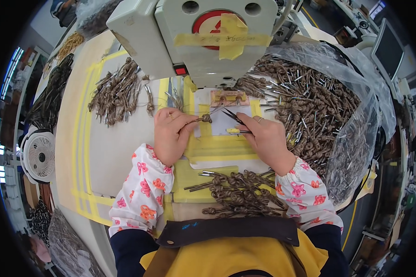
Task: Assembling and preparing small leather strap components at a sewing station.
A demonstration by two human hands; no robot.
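While pinching: left hand (170,134) on knotted cord (206,118), right hand (265,136) around snips (234,117)

cords (238,191): rough braided fibre, metal tips | bag (356,134): glossy clear plastic

Left hand (170,134) pinching a knotted brown cord (206,118) just below the sewing machine (203,37), right hand (266,138) holding dark snips (233,116) beside it, loose cord pile (238,194) nearer the person, bagged cords (309,106) right of the machine
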